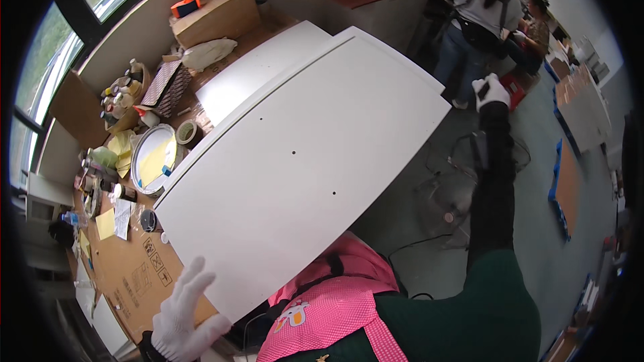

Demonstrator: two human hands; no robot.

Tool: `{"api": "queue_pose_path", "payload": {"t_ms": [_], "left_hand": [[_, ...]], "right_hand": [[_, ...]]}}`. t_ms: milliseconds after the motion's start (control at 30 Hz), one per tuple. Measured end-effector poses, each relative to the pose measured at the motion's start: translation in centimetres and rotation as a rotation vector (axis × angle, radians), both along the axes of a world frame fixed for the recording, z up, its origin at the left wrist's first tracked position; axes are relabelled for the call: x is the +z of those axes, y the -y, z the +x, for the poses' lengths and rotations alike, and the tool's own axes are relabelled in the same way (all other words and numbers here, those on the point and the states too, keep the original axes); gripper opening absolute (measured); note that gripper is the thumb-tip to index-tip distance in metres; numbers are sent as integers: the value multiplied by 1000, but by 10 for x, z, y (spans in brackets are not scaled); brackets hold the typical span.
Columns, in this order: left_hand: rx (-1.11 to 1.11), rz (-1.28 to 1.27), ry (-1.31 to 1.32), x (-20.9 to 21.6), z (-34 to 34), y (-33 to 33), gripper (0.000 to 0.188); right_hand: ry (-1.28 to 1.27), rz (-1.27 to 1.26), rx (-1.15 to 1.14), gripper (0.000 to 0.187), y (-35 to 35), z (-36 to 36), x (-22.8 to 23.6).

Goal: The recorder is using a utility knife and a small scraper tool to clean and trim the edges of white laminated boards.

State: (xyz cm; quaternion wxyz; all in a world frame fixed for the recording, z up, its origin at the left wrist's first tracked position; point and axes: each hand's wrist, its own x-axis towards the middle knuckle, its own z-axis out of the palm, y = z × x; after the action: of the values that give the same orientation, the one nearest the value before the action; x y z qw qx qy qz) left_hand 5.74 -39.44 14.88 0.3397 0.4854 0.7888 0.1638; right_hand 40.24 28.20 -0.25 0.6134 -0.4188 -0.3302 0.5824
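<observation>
White board (302, 161): left hand (184, 315), fingers spread, steadied near edge; right hand (492, 92), grip unclear, far corner; best kept level.

The big white board (302, 154) looks smooth and matt like coated wood, both hands wear white knitted cloth gloves, and brown cardboard (137, 275) covers the workbench beneath it.

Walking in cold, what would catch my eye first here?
A large white board fills the middle, tilted over a cluttered cardboard-covered table. The left hand, in a white glove, spreads open at the board's near corner, while the gloved right hand stretches far out to the right, away from the board. A pink apron shows at the bottom.
</observation>
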Motion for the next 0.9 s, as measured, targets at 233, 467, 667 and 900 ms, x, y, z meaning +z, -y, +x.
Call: {"api": "queue_pose_path", "payload": {"t_ms": [233, 467, 667, 900], "left_hand": [[132, 153, 415, 25, 80, -140, 56], [41, 396, -380, -117, 101, -270, 64], [-170, 140, -582, -131, 28, -196, 72], [679, -563, -469, -93, -109, 4, 81]], "right_hand": [[-386, 85, 943, 30, 198, -153, 39], [-761, -327, 963, 46, 190, -177, -27], [-642, -261, 755, 48, 186, -169, -20], [-553, -209, 959, 36, 157, -164, -43]]}}
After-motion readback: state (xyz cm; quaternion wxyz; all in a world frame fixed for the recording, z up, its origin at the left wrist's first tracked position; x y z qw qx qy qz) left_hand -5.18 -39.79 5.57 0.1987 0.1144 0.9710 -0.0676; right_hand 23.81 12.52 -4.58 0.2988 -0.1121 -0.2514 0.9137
